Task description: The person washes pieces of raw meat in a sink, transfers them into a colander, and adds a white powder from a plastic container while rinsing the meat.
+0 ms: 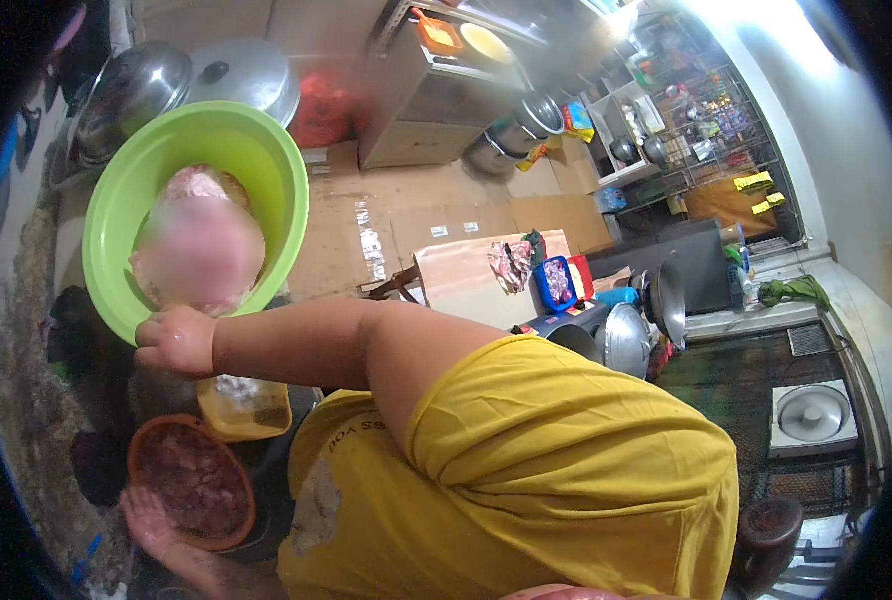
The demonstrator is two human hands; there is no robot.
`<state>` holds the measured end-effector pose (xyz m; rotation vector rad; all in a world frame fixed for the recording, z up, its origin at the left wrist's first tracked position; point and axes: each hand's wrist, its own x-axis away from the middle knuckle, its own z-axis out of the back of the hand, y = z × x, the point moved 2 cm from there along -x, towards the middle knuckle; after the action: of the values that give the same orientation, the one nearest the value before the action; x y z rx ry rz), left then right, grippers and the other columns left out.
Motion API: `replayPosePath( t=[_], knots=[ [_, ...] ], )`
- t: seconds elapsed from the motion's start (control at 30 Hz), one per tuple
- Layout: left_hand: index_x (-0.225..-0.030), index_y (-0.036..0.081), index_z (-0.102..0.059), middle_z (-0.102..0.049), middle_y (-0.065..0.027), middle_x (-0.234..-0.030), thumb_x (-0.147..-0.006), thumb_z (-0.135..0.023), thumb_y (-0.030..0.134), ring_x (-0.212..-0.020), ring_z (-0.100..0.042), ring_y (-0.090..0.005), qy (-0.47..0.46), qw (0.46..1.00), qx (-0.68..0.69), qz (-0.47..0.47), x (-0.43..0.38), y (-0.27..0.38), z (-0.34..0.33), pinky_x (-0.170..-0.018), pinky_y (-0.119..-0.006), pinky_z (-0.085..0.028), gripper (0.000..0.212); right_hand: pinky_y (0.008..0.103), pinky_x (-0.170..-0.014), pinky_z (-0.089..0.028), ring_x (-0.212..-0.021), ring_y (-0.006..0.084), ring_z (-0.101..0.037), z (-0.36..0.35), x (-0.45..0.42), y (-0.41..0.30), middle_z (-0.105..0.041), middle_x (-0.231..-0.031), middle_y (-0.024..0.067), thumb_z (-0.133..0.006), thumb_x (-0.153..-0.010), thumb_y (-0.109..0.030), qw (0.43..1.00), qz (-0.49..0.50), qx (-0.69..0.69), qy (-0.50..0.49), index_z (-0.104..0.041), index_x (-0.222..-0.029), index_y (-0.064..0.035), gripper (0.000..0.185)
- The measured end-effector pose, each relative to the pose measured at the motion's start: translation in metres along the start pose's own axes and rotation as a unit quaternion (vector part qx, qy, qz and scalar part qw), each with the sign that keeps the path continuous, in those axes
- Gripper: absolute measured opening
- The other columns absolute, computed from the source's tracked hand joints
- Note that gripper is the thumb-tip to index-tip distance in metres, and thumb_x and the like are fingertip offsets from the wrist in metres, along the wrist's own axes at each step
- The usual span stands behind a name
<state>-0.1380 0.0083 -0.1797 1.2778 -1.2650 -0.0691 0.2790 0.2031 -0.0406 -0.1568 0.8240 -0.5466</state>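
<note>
In front of me at the upper left stands a lime-green plastic basin (287, 191). A large pale pink piece of what looks like raw meat (209, 176) lies in it, partly blurred. My right hand (175, 341) is closed at the basin's near rim with curled fingers; the thumb side is hidden. Lower down is an orange basin (247, 480) filled with reddish, wet meat pieces (198, 476). At that basin's lower left rim, my left hand (148, 519) is spread with extended fingers, slightly blurred. Between both basins sits a yellow plastic container (266, 412) with something whitish inside.
Metal pots (134, 90) and a round lid (247, 79) stand behind the green basin. A rough wall edge (18, 420) runs along the left. Cardboard (333, 225) covers the floor. Farther off are a cabinet (431, 105), a low table (461, 289) and a blue tray (557, 283).
</note>
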Motion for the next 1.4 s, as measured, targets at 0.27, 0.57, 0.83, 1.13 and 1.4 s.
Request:
replayPosePath(
  t=[0.27, 0.57, 0.83, 1.13, 1.4],
  knots=[
    [-0.133, -0.007, -0.041, -0.052, -0.0232, -0.130, -0.104, -0.027, 0.032, -0.117, -0.052, -0.0349, -0.247, 0.868, 0.354, -0.244, -0.060, 0.031, 0.093, -0.093, -0.042, -0.049, 0.051, 0.0440, -0.062, -0.050, -0.076, 0.0302, -0.060, -0.007, 0.000, 0.003, -0.056, -0.080, 0.0089, -0.060, -0.071, -0.022, 0.999, 0.013, 0.021, -0.038, -0.059, -0.078, -0.0117, 0.013],
    [-0.139, -0.006, -0.037, -0.044, -0.0230, -0.139, -0.103, -0.031, 0.023, -0.126, -0.045, -0.0321, -0.113, 0.890, 0.352, -0.267, -0.021, 0.039, 0.104, -0.103, -0.042, -0.041, 0.047, 0.0471, -0.065, -0.051, -0.079, 0.0332, -0.062, -0.055, 0.005, -0.031, -0.058, -0.085, 0.0132, -0.060, -0.078, -0.026, 0.983, -0.015, -0.096, -0.154, -0.063, -0.079, -0.0094, 0.017],
    [-0.139, -0.007, -0.040, -0.044, -0.0189, -0.144, -0.103, -0.034, 0.017, -0.134, -0.041, -0.0295, -0.036, 0.972, 0.198, -0.122, 0.153, 0.053, -0.119, -0.116, -0.041, -0.030, 0.043, 0.0458, -0.073, -0.053, -0.087, 0.0340, -0.065, -0.169, -0.030, -0.128, -0.066, -0.097, 0.0150, -0.057, -0.085, -0.026, 0.902, -0.142, -0.242, -0.330, -0.071, -0.090, -0.0091, 0.022],
    [-0.124, -0.005, -0.048, -0.052, -0.0193, -0.131, -0.101, -0.036, 0.016, -0.123, -0.049, -0.0328, 0.001, 0.975, 0.186, -0.121, 0.006, -0.007, 0.101, -0.105, -0.043, -0.039, 0.033, 0.0421, -0.072, -0.053, -0.088, 0.0294, -0.067, -0.210, -0.048, -0.190, -0.071, -0.096, 0.0117, -0.057, -0.088, -0.029, 0.878, -0.131, -0.260, -0.379, -0.074, -0.090, -0.0082, 0.027],
    [-0.110, -0.004, -0.055, -0.058, -0.0199, -0.119, -0.101, -0.036, 0.016, -0.114, -0.053, -0.0344, -0.322, 0.776, 0.517, -0.163, -0.002, 0.043, 0.103, -0.096, -0.043, -0.046, 0.029, 0.0419, -0.076, -0.053, -0.089, 0.0294, -0.067, -0.219, -0.019, -0.164, -0.071, -0.096, 0.0137, -0.060, -0.088, -0.028, 0.847, -0.116, -0.092, -0.510, -0.073, -0.092, -0.0051, 0.026]
  ],
)
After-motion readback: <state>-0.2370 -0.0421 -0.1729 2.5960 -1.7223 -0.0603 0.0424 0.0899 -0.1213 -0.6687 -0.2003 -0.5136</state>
